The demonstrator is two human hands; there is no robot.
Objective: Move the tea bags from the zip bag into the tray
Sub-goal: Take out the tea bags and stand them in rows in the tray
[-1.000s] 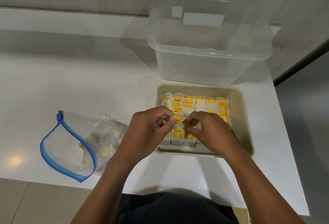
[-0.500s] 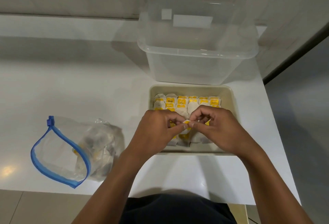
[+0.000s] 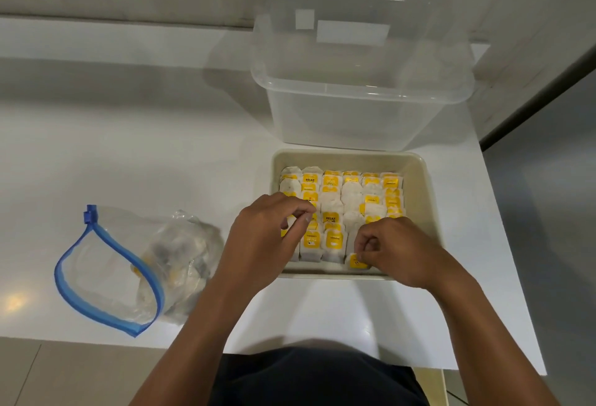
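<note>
**Hands apart over the tray**

Half a second ago both my hands met over one tea bag above the middle of the tray; now they have parted. My right hand has dropped to the near right corner, its fingers curled and pinching a tea bag by its yellow tag, the bag sitting against the near wall. My left hand hovers over the near left rows with thumb and forefinger drawn close together; I cannot tell whether they hold anything.

Rows of tea bags, white with yellow tags, stand packed in the beige tray, filling it from the left wall across, with a bare strip along the right side. To the left, well apart from the tray, the zip bag lies on the white table, its blue-edged mouth gaping toward me and a few more tea bags bunched in its far end. Just behind the tray stands a clear plastic bin, near the wall.
</note>
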